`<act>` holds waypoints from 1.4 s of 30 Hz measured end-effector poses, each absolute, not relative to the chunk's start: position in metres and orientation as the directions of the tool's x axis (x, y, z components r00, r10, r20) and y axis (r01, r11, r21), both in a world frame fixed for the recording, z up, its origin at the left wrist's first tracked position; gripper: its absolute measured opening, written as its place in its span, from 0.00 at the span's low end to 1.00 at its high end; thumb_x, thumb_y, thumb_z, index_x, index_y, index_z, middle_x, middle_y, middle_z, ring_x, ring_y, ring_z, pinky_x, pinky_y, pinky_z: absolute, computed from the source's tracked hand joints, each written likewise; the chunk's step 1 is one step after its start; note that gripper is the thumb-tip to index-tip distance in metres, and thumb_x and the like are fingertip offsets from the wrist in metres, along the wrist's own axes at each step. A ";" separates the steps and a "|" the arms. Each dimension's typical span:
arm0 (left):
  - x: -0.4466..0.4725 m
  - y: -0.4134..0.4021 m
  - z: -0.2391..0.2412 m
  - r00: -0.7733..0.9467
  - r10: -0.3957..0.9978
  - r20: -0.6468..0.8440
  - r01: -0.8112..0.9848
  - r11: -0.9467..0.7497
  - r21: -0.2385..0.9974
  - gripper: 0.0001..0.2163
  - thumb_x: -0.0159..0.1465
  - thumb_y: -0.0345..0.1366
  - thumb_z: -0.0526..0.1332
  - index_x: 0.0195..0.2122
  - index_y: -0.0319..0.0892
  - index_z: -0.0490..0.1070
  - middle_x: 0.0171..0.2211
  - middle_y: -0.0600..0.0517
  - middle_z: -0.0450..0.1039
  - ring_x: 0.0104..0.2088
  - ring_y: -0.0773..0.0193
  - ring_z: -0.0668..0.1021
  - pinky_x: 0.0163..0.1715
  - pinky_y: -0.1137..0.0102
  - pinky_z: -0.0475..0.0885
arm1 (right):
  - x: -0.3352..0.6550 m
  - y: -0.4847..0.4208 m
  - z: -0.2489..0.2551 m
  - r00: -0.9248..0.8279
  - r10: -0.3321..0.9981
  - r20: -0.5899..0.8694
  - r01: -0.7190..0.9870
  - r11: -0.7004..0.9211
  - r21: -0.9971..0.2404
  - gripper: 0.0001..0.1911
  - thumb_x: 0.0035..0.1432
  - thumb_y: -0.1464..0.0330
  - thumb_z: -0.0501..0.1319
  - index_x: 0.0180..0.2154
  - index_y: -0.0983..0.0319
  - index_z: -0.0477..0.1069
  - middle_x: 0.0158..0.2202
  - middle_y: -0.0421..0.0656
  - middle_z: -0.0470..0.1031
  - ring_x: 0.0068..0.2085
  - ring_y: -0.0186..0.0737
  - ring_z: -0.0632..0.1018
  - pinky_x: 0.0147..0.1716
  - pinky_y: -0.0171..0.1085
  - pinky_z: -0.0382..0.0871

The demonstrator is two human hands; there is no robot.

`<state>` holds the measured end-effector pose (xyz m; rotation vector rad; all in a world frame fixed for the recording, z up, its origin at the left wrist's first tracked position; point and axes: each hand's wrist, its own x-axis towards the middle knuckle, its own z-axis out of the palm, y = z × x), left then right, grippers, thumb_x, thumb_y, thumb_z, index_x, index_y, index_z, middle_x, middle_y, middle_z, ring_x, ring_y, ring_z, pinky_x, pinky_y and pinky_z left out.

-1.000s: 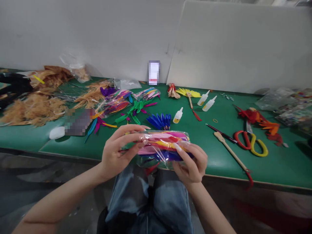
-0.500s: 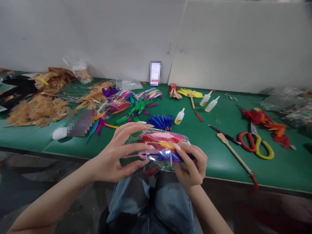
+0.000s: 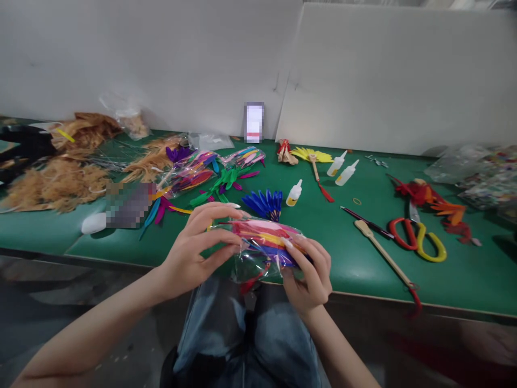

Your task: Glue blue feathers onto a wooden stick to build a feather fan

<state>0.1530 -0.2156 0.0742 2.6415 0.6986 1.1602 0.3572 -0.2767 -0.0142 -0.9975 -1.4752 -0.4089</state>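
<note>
Pinching a clear bag [image 3: 249, 263], the left hand [image 3: 189, 253] is half open; the right hand [image 3: 311, 275] grips the other end. Between them, bright feathers [image 3: 266, 236] lie inside.

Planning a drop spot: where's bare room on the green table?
Green tabletop bare between right hand and pale wooden paddle stick, and along front edge between rounded white object and left hand. Crowded: back left, with tan fibrous bundles and bagged multicoloured feathers; right, around red-and-yellow-handled scissors.
</note>
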 end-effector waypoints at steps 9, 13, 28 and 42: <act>0.156 -0.209 0.072 0.604 0.582 0.544 0.465 -0.812 0.353 0.04 0.65 0.31 0.57 0.34 0.43 0.71 0.52 0.48 0.66 0.55 0.55 0.67 0.53 0.55 0.65 | 0.353 -0.276 -0.012 0.151 0.375 0.915 0.734 0.577 -0.358 0.19 0.58 0.76 0.59 0.51 0.62 0.72 0.41 0.48 0.78 0.43 0.47 0.77 0.40 0.47 0.73; 0.158 -0.206 0.072 0.623 0.548 0.559 0.428 -0.836 0.342 0.05 0.64 0.30 0.57 0.35 0.45 0.73 0.52 0.48 0.66 0.55 0.55 0.67 0.53 0.55 0.65 | 0.352 -0.276 -0.014 0.197 0.360 0.912 0.738 0.557 -0.380 0.16 0.60 0.74 0.59 0.50 0.60 0.73 0.40 0.47 0.79 0.41 0.47 0.78 0.39 0.47 0.74; 0.165 -0.208 0.074 0.548 0.696 0.464 0.319 -0.687 0.653 0.03 0.63 0.31 0.60 0.34 0.43 0.72 0.48 0.47 0.69 0.50 0.59 0.73 0.49 0.61 0.70 | 0.354 -0.276 -0.014 0.170 0.380 0.909 0.754 0.544 -0.368 0.18 0.57 0.77 0.59 0.50 0.61 0.72 0.40 0.48 0.78 0.42 0.46 0.77 0.39 0.46 0.74; 0.198 -0.207 0.078 0.291 0.650 0.702 0.335 -0.756 0.562 0.03 0.64 0.30 0.58 0.33 0.43 0.67 0.48 0.48 0.67 0.52 0.57 0.71 0.51 0.57 0.68 | 0.339 -0.278 -0.020 0.380 0.652 0.656 0.541 0.419 -0.729 0.16 0.56 0.73 0.61 0.47 0.60 0.72 0.40 0.46 0.78 0.40 0.43 0.79 0.38 0.41 0.76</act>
